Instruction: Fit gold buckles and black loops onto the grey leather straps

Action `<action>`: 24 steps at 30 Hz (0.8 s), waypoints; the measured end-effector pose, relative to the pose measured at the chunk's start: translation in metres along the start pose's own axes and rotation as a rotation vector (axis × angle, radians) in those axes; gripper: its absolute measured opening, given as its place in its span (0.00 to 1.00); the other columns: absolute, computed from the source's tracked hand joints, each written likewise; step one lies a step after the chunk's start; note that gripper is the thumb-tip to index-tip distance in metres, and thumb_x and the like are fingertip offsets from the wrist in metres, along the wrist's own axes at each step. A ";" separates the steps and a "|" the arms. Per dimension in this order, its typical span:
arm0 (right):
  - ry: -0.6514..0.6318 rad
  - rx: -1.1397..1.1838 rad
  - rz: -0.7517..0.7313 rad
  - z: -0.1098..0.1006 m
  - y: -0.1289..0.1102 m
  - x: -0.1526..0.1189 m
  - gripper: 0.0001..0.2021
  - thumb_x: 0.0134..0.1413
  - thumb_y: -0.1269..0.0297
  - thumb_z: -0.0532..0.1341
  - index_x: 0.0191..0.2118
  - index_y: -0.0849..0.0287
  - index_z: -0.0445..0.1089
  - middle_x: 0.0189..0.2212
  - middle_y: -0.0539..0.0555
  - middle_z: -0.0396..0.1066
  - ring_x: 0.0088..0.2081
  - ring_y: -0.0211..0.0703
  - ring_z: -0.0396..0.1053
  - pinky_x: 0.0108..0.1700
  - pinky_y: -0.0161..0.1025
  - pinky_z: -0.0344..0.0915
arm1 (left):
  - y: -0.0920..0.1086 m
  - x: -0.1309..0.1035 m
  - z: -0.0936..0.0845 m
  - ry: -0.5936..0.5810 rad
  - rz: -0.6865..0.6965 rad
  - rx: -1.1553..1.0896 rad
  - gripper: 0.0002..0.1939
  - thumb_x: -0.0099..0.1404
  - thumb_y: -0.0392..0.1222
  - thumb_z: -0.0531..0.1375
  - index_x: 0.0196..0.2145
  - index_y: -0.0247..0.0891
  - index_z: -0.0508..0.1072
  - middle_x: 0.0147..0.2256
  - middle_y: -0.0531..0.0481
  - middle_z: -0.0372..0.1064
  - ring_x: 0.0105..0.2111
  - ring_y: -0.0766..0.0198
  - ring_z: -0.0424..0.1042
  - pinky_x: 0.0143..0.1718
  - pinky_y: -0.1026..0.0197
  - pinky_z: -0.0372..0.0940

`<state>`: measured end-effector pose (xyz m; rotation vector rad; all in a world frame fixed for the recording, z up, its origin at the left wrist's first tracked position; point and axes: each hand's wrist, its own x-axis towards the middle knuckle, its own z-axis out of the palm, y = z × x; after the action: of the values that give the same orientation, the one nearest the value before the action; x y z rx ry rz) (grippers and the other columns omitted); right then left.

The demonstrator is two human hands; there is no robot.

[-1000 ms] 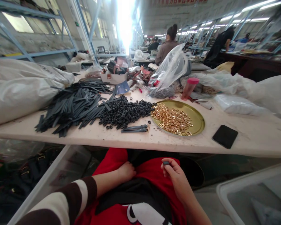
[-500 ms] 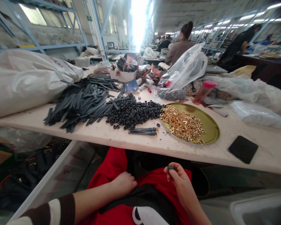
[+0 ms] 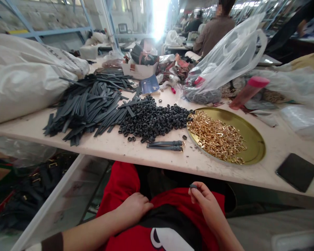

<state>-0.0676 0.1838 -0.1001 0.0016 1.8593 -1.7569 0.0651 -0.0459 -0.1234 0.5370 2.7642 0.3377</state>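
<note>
My right hand (image 3: pixel 201 195) is raised above my lap. A small dark loop (image 3: pixel 193 186), like the ones heaped on the table, is pinched between its thumb and fingers. Over the red and black clothing on my lap rests my left hand (image 3: pixel 140 206), its fingers curled inward and the palm side hidden. Ahead of both hands, two finished-looking black straps (image 3: pixel 164 145) with gold buckles lie near the table edge. Behind them is a heap of black loops (image 3: pixel 157 120). To its right, a round gold tray (image 3: pixel 256 146) holds a pile of gold buckles (image 3: pixel 217 136).
Flat black strips (image 3: pixel 91 104) are piled at the left beside a large white sack (image 3: pixel 23 83). A black phone-like slab (image 3: pixel 297 171) lies at the right edge. Farther back are a clear plastic bag (image 3: pixel 232 59), a pink-capped container (image 3: pixel 248 92) and a seated person (image 3: pixel 213 33).
The view has tilted down and come a little closer to the table. My right hand keeps its pinch on the small loop, turned slightly. My left hand stays on my lap.
</note>
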 end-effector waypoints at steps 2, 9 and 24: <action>-0.030 -0.078 0.009 0.002 0.000 0.004 0.09 0.49 0.57 0.57 0.32 0.58 0.61 0.24 0.48 0.66 0.23 0.35 0.59 0.28 0.34 0.58 | -0.001 -0.001 -0.006 0.008 -0.048 0.017 0.06 0.63 0.36 0.54 0.37 0.39 0.68 0.28 0.50 0.68 0.30 0.62 0.68 0.33 0.60 0.62; -0.261 -0.694 -0.138 0.034 0.000 0.017 0.05 0.52 0.65 0.50 0.32 0.57 0.61 0.38 0.56 0.68 0.37 0.44 0.66 0.41 0.41 0.58 | -0.011 0.002 -0.035 0.203 -0.213 0.022 0.07 0.62 0.33 0.52 0.35 0.37 0.69 0.30 0.49 0.66 0.32 0.60 0.65 0.36 0.58 0.62; 0.184 -0.790 -0.539 0.015 -0.074 -0.013 0.07 0.52 0.60 0.54 0.35 0.57 0.62 0.27 0.51 0.66 0.29 0.41 0.64 0.33 0.38 0.61 | -0.018 0.020 -0.118 0.741 -0.154 0.011 0.07 0.63 0.36 0.51 0.34 0.36 0.69 0.31 0.48 0.68 0.32 0.62 0.67 0.36 0.61 0.64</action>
<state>-0.0783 0.1648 -0.0269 -0.7146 2.7586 -1.2121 0.0013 -0.0745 -0.0241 0.2149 3.4881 0.5807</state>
